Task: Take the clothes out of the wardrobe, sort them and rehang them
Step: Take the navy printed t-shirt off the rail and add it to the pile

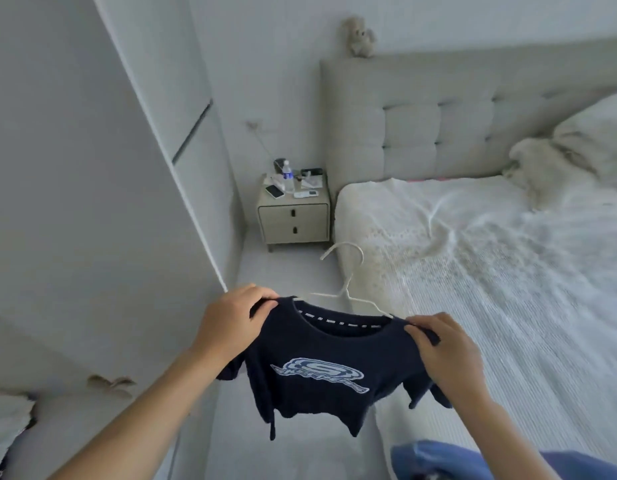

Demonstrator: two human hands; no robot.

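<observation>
Navy T-shirt on white hanger, held up

Your left hand and right hand each pinch a shoulder; hanger runs left-right between them, hook far; wardrobe probably nearer your left.

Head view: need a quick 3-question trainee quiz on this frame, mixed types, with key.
1. True or false: the navy T-shirt is on the white hanger.
2. Where does each hand grip the shirt? A) hem B) shoulders C) sleeves' ends
3. Fill in: the water bottle stands on the ____ beside the bed.

Key:
1. True; the hook sticks out above the collar.
2. B; left hand and right hand each pinch a shoulder.
3. Nightstand.
</observation>
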